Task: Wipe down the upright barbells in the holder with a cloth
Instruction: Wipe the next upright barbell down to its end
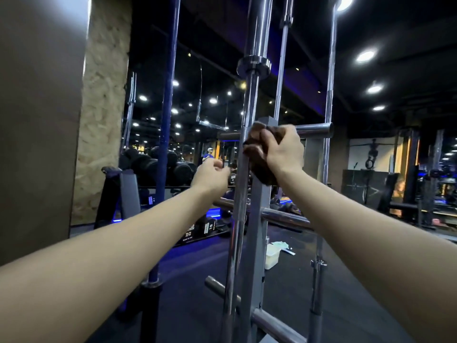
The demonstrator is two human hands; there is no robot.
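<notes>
A chrome barbell (238, 206) stands upright in the middle of the head view, its thick sleeve and collar overhead. My right hand (284, 151) grips a dark brown cloth (258, 154) and presses it against this bar's shaft at chest height. My left hand (212, 175) hovers just left of the bar with its fingers loosely curled, holding nothing and apart from the metal. A second chrome barbell (327, 115) rises to the right, a third thin one (280, 80) leans behind, and a dark blue bar (167, 120) stands to the left.
A grey rack post (257, 243) with horizontal chrome pegs (314, 129) stands behind the wiped bar. A white tub (272, 256) sits on the black floor. A dumbbell rack (158, 167) and mirror fill the left; a brown wall (37, 120) is close by.
</notes>
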